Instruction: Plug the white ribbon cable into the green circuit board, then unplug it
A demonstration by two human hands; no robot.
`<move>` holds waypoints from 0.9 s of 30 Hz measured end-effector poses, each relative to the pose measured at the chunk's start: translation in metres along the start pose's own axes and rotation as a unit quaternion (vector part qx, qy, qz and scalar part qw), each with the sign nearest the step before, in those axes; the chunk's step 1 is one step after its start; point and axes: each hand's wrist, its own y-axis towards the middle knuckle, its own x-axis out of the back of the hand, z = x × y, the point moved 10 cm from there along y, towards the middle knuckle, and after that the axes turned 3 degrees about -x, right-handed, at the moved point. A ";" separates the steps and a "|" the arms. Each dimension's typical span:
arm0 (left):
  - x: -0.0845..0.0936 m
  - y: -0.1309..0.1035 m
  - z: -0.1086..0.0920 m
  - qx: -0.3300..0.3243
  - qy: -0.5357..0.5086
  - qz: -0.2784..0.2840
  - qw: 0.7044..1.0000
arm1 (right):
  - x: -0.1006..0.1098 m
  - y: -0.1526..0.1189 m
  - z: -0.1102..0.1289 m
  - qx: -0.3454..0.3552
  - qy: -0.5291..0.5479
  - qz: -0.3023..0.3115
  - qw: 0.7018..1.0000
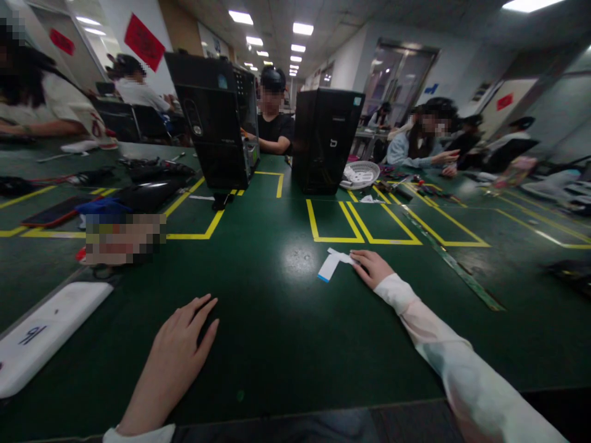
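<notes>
Flat white ribbon-like strip with a blue end (pixel 329 267): lying mid-scene on the smooth green bench (pixel 277 344), just on the near side of the yellow tape outlines (pixel 339 240); it bends, one leg angling near-left, the other running right.
Right hand (pixel 373 269): fingertips at the strip's right end, a pale sleeve behind; from here I can't tell whether thumb and finger pinch it or merely touch it.
Left hand (pixel 182 341): holding nothing, palm down, fingers slightly spread, well apart from the strip and nearer, to its left.
Two black box-shaped computer towers: one far left (pixel 210 123), the other far right (pixel 325 141), with a round white perforated plastic basket (pixel 364 175) just beside the latter.
Long white plastic casing (pixel 55 332): near, at the far-left side of the left hand.
Handling the strip: a light grip suits so thin a piece, I'd say; the left hand could support the blue-ended leg, so the bend doesn't crease and the tip isn't rubbed.
</notes>
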 end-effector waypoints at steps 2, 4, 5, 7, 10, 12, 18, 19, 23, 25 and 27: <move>0.000 0.000 -0.001 -0.004 -0.002 -0.004 1.000 | -0.010 0.016 0.042 0.057 0.025 0.009 0.998; 0.001 0.000 -0.002 -0.004 -0.001 -0.005 1.000 | -0.019 0.029 0.082 0.099 0.046 0.013 0.994; 0.001 0.000 -0.002 -0.003 0.000 -0.005 1.000 | -0.022 0.035 0.101 0.118 0.057 0.014 0.991; 0.001 -0.001 -0.002 0.000 -0.001 -0.002 1.000 | -0.028 0.042 0.137 0.152 0.081 0.020 0.985; 0.001 -0.001 -0.001 0.008 -0.003 0.004 1.000 | -0.033 0.045 0.185 0.189 0.115 0.044 0.974; 0.001 -0.001 0.000 0.014 -0.004 0.008 1.000 | -0.036 0.043 0.211 0.209 0.130 0.071 0.967; 0.000 0.000 0.000 0.022 -0.011 0.017 1.000 | -0.032 0.029 0.243 0.253 0.177 0.131 0.942; -0.001 0.000 0.001 0.023 -0.012 0.021 0.999 | -0.030 0.028 0.242 0.255 0.192 0.131 0.939; -0.002 -0.001 0.003 0.030 -0.015 0.031 0.999 | -0.033 0.032 0.207 0.204 0.183 0.111 0.955; -0.001 -0.001 0.003 0.036 -0.018 0.033 0.999 | -0.039 0.037 0.163 0.120 0.126 0.092 0.980; -0.001 0.000 0.003 0.039 -0.021 0.038 0.998 | -0.041 0.037 0.101 -0.002 0.054 0.065 0.996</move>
